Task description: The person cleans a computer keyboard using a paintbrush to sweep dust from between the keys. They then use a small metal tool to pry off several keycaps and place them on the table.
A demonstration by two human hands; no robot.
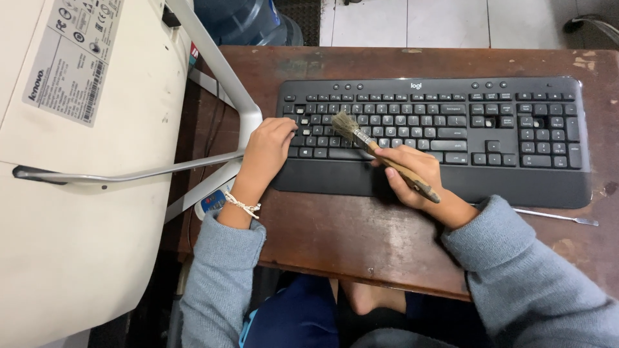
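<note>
So the keyboard is a full-size black one with a wrist rest along the front, lying flat across the middle of a worn brown wooden desk, number pad off to my right. My right hand is closed around the wooden handle of a small brush, fingers wrapped snug with the handle end poking out past my palm toward me. The brush is angled up and to the left, and the frayed bristles sit on the letter keys in the left half of the board. My left hand is at the left end of the keyboard, fingers loosely curled and resting on the keys near that corner, holding nothing. There's a thin string bracelet on that wrist, and I've got grey sleeves on both arms.

Just right of my right arm there's a thin metal tool lying flat on the desk, just in front of the wrist rest. Over on the left a big white monitor is face down with its silver stand sticking out toward the desk. A blue water jug sits on the floor past the desk's far left corner.
</note>
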